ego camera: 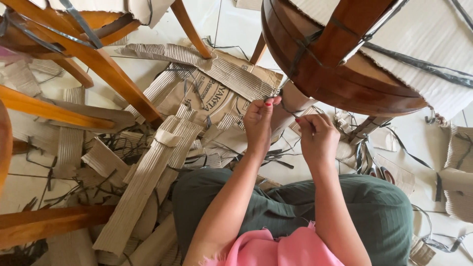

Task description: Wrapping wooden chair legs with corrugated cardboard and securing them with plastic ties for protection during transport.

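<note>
Our left hand (258, 121) pinches a dark plastic strap (285, 109) beside the wooden chair (340, 83). Our right hand (318, 138) is clenched on the same strap. Cardboard strips (148, 167) cover the floor (19, 187).

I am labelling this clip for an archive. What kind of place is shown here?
Probably a furniture workshop or packing area: wooden chairs partly wrapped in cardboard and black straps, scraps all over a tiled floor.

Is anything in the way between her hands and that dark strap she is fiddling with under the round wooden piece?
Nothing visible is. The left hand already pinches the dark strap, and the right hand sits just beside it. The round wooden furniture piece hangs above, not between them.
</note>
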